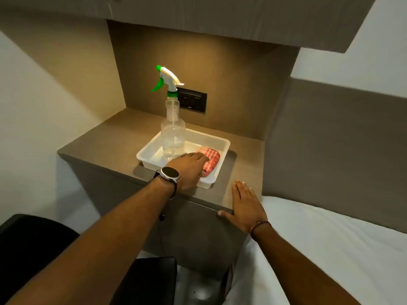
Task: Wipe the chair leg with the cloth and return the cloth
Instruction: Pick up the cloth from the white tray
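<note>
Chair (33, 249) unwiped or done, I cannot tell: my left hand (189, 170) touches the traybound cloth (211, 161), grip unclear; right hand (244, 205) flat, released, on desk (105, 142).

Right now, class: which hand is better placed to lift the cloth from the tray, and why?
The left hand: its fingers already rest on the checked cloth inside the white tray. The right hand lies flat on the cabinet edge, apart from it.

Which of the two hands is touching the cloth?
The left hand, wearing the watch, touches the red checked cloth in the tray; the right hand lies flat on the cabinet top.
</note>
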Available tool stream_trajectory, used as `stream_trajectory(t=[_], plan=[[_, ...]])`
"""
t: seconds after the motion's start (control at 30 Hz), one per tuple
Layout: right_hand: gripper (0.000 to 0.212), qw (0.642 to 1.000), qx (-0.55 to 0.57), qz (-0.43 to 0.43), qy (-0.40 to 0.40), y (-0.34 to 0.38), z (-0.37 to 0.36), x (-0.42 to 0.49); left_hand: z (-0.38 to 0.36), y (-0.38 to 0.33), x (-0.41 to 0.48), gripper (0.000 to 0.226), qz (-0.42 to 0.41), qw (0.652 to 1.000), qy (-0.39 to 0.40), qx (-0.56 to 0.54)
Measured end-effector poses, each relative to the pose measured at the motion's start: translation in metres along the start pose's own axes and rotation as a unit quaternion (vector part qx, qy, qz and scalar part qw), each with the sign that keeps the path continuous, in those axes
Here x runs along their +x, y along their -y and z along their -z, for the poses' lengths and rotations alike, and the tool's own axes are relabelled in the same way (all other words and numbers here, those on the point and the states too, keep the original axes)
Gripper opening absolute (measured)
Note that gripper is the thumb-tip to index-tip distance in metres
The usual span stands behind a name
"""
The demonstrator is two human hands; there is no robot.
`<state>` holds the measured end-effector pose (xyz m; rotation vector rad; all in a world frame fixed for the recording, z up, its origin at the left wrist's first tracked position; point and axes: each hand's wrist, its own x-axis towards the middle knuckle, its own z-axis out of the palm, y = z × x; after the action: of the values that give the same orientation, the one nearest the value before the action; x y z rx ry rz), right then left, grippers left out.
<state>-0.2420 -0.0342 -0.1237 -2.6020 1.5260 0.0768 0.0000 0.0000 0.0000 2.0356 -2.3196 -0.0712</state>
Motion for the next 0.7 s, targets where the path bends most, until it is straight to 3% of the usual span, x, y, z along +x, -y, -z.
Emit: stream_trajectory(t=[0.2,0.43,0.5,0.6,0.7], plan=[[0.115,0.998,-0.041,0.029,-0.029,-0.005,-0.005,0.002,0.001,0.009,0.050,0.071,0.047,0.991,0.099,-0.079],[0.115,0.998,-0.055,0.034,-0.021,-0.008,-0.010,0.005,-0.021,0.020,0.074,0.077,0.036,0.987,0.158,0.010],[0.115,0.998,-0.054,0.035,-0.024,-0.008,-0.011,0.006,-0.023,0.022,0.079,0.077,0.028,0.987,0.158,0.032],[0.117,0.998,-0.052,0.030,-0.023,-0.008,-0.012,0.005,-0.025,0.022,0.083,0.056,0.017,0.990,0.120,0.069],[0.122,0.998,-0.046,0.030,-0.023,-0.008,-0.011,0.005,-0.033,0.022,0.079,0.043,0.043,0.996,0.069,0.039]])
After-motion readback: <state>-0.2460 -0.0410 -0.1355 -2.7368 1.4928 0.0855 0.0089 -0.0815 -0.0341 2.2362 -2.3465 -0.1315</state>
